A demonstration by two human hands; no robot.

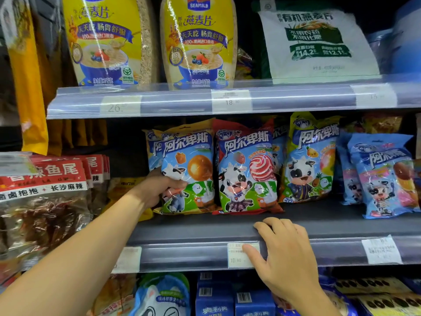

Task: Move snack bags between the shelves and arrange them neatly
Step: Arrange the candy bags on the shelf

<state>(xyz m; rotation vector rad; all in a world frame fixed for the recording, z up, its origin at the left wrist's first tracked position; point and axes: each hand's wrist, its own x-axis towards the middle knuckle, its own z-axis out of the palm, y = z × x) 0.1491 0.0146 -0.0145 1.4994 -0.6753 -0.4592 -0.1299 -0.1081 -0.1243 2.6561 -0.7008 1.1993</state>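
On the middle shelf stand several lollipop bags with a cartoon cow. My left hand grips the left edge of the orange-topped lollipop bag, which stands upright at the left end of the row. A red-topped bag stands right beside it, then a yellow-topped bag and a blue bag further right. My right hand rests flat on the shelf's front edge over a price tag, fingers spread, holding nothing.
Large yellow oat bags and a white oat bag stand on the upper shelf. Red-labelled dried fish packs hang at the left. Blue boxes and other packs fill the shelf below. Bare shelf floor lies in front of the lollipop bags.
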